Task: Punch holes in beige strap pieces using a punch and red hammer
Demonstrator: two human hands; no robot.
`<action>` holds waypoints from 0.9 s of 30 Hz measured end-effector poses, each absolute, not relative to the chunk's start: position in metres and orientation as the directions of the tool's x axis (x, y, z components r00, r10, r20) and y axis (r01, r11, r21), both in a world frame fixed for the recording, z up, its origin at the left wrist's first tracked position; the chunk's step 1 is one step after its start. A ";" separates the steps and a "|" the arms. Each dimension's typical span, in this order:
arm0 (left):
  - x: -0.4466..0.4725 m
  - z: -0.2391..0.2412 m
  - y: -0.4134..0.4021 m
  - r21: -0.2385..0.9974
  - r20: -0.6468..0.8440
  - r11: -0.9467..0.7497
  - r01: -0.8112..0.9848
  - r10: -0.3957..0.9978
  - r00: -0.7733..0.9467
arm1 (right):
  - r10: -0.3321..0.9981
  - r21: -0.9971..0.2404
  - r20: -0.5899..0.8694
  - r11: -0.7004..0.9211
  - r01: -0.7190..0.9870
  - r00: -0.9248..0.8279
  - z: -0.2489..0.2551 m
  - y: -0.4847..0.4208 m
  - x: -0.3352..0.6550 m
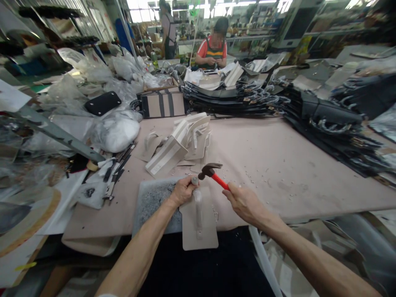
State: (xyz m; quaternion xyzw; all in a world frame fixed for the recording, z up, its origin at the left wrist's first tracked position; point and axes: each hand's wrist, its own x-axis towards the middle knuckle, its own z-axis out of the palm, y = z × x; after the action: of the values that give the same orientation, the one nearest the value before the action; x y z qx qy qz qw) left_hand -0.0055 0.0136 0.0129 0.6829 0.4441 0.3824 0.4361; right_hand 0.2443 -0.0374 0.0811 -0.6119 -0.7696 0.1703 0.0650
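Note:
My right hand (244,202) is closed round the red handle of a small hammer (211,171), whose dark head hovers just above a metal punch (194,180). My left hand (183,190) grips that punch upright over a beige leather piece (199,225) with a strap down its middle. The piece lies partly on a grey scarred cutting slab (151,202) at the near edge of the pink-covered table (278,165).
A heap of beige bag parts (182,142) lies just beyond my hands. Stacks of black bag panels (324,111) fill the right and back. Plastic bags (114,130) and dark strips (119,165) crowd the left. A seated person (214,47) works at the far end.

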 end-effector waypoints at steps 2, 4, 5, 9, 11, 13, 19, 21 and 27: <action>-0.005 0.013 0.014 0.940 0.138 -0.225 0.257 0.939 0.315 | 0.972 -0.354 -0.149 0.118 0.928 -0.181 0.060 -0.038 0.255; -0.005 0.011 0.014 0.944 0.134 -0.215 0.249 0.943 0.306 | 0.977 -0.311 -0.174 0.061 0.948 -0.120 0.042 -0.039 0.260; -0.005 0.010 0.014 0.946 0.131 -0.208 0.248 0.946 0.295 | 0.982 -0.281 -0.163 0.045 0.959 -0.094 0.036 -0.041 0.260; -0.005 0.006 0.015 0.954 0.128 -0.195 0.228 0.953 0.276 | 0.969 -0.337 0.102 0.248 0.909 -0.226 0.044 -0.048 0.232; -0.003 0.005 0.016 0.962 0.128 -0.184 0.203 0.957 0.261 | 0.881 -0.424 0.198 0.472 0.773 -0.429 0.054 -0.053 0.207; -0.001 0.005 0.017 0.974 0.106 -0.144 0.177 0.973 0.207 | 0.770 -0.463 0.185 0.616 0.637 -0.610 0.057 -0.057 0.182; -0.005 0.008 0.020 0.999 0.044 -0.042 0.022 0.992 -0.121 | 0.728 -0.345 0.153 0.673 0.654 -0.668 0.040 -0.066 0.156; -0.013 0.009 0.017 0.998 0.059 -0.061 0.000 0.973 -0.223 | 0.782 -0.363 0.202 0.619 0.697 -0.589 0.045 -0.063 0.164; -0.041 -0.001 -0.004 0.998 0.061 -0.061 0.013 0.927 -0.371 | 0.977 -0.699 0.212 0.127 0.704 0.034 0.075 -0.032 0.192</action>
State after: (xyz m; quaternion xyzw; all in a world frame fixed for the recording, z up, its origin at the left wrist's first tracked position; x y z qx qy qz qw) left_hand -0.0408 -0.0039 -0.0010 0.4120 0.5700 0.6005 0.3804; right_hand 0.1918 -0.0316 0.0754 -0.6306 -0.6663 0.1975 0.3456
